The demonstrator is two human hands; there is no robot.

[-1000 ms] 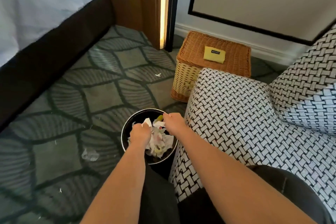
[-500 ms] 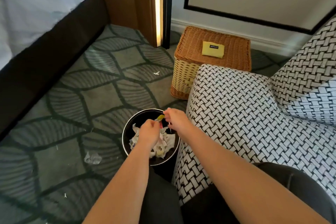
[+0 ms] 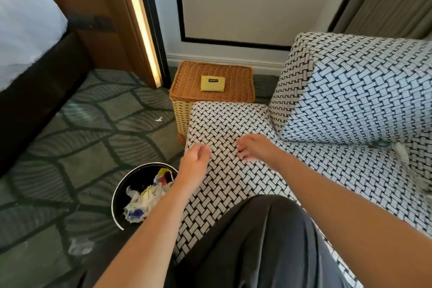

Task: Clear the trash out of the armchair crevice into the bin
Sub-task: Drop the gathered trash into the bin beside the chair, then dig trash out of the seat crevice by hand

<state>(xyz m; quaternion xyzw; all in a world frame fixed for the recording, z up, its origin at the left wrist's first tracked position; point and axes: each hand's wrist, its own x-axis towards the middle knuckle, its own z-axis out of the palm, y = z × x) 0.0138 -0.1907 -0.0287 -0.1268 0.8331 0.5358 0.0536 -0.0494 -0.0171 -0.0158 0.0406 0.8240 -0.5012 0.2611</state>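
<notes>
Crumpled white and coloured paper and plastic trash (image 3: pixel 145 196) is lying heaped inside the round black bin (image 3: pixel 138 176), below and to the left of the left hand's fingers and touching neither hand. One more white scrap (image 3: pixel 401 152) is sticking out of the crevice under the back cushion, well to the right of the right hand.

The armchair in black-and-white basket-weave fabric (image 3: pixel 350 91) is filling the right side. The green leaf-patterned carpet (image 3: pixel 93 147) is carrying the bin, just beside the chair's arm. A lidded brown wicker basket (image 3: pixel 233 72) is standing behind that arm.

The left hand (image 3: pixel 195 161) is hovering at the arm's edge, blurred, with fingers loosely curled and holding nothing. The right hand (image 3: pixel 254 149) is hovering over the arm, fingers apart and holding nothing.

A clear plastic crumple (image 3: pixel 80 246) is lying on the carpet near the bin. A flat yellow pouch (image 3: pixel 212 83) is lying on the basket lid, and the writing on its black label is too small to read.
</notes>
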